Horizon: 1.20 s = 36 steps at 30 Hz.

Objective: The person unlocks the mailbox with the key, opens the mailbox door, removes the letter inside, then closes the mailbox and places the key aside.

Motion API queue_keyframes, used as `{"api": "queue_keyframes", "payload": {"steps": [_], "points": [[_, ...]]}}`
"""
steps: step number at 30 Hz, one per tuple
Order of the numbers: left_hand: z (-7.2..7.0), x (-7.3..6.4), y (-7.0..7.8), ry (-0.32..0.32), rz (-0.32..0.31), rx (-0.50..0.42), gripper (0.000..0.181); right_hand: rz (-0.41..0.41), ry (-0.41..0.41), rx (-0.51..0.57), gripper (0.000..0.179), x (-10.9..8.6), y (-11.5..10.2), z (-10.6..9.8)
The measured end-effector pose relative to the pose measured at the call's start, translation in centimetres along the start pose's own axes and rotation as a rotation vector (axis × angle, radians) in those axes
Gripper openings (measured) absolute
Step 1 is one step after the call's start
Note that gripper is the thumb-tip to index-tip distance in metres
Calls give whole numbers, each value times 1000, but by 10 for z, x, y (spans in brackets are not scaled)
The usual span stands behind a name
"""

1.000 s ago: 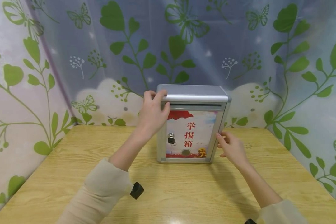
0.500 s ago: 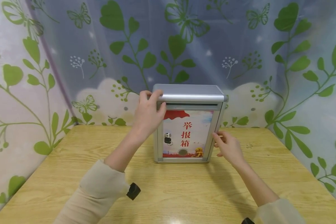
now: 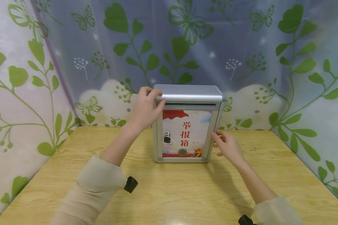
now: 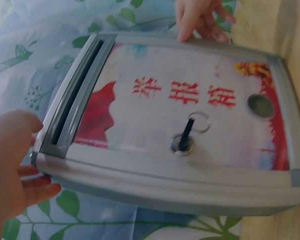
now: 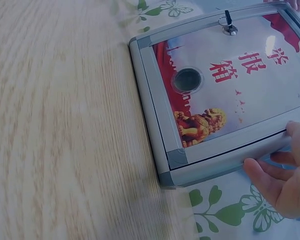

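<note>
A silver metal report box (image 3: 200,125) stands upright on the wooden table, its white front panel printed with red Chinese characters. My left hand (image 3: 144,110) grips its upper left corner, with the thumb at the front and fingers over the top and side. At the box's right edge, lower down, my right hand (image 3: 228,146) holds the side between thumb and fingers. A mail slot (image 3: 190,106) runs under the lid. The front lock holds a black key (image 3: 167,139), which carries a ring in the left wrist view. The back of the box is hidden.
The light wooden table (image 3: 163,193) spreads around the box. Behind it hangs a blue-grey curtain (image 3: 222,40) printed with green leaves and butterflies, and similar cloth lines both sides. Black straps (image 3: 130,184) show at my sleeves.
The box has slid a little to the left, and both hands have moved along with it, keeping their hold. The head view has shifted slightly.
</note>
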<state>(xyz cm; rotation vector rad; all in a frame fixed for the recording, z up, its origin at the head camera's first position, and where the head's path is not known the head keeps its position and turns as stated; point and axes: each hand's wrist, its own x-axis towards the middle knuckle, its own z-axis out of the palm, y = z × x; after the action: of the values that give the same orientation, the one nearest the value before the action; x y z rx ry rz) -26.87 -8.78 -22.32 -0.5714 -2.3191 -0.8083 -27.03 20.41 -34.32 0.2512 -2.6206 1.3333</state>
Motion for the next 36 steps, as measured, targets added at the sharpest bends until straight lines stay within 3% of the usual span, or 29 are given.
{"api": "queue_keyframes", "payload": {"steps": [3,6,11,15,21,25,31,36], "points": [[-6,10,-4,-43,93,35,18,-5,-7,-18,64,1,2,-1],[-10,21,-6,-129,162,95,19,-13,-17,-34,64,2,3,-2],[-14,38,-5,-322,219,190,24,-6,-38,-35,63,3,4,-5],[-17,48,-7,-402,239,255,25,-7,-42,-36,62,3,4,-6],[-10,54,-7,-397,354,412,24,-1,-43,-38,56,4,7,-7],[-4,54,-1,-396,411,520,33,5,-51,-40,56,3,8,-7],[-2,55,2,-439,395,598,41,-20,-37,-108,53,1,3,-8],[-2,56,2,-471,348,554,42,-89,93,-269,57,-1,-7,-10]]}}
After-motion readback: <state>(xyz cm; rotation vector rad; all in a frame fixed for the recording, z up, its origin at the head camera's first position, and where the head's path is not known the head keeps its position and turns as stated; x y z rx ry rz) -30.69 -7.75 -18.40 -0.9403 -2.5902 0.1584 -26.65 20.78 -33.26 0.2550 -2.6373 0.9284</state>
